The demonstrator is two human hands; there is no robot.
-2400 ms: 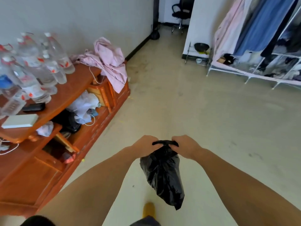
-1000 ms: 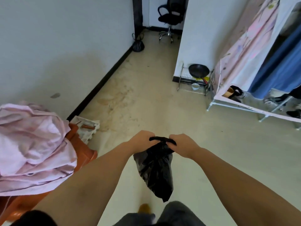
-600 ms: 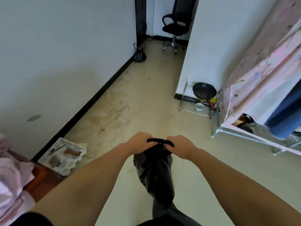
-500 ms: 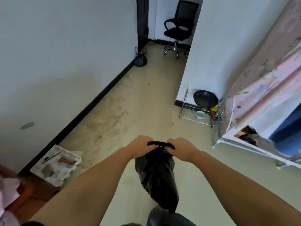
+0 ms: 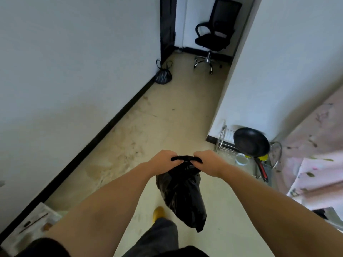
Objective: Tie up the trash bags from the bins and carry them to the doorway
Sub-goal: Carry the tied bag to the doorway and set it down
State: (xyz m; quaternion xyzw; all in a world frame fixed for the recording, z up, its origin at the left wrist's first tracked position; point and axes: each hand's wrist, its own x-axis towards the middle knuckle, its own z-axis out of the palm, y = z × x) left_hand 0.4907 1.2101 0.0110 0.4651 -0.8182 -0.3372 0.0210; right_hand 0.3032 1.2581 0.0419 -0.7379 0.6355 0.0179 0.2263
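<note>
left hand (image 5: 161, 162) and right hand (image 5: 207, 161) gripping trash bag (image 5: 182, 193) top, fingertips hidden

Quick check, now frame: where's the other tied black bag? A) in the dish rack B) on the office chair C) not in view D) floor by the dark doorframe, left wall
D: a second tied black bag sits on the floor against the left wall beside the dark doorframe, left of the office chair.
</note>
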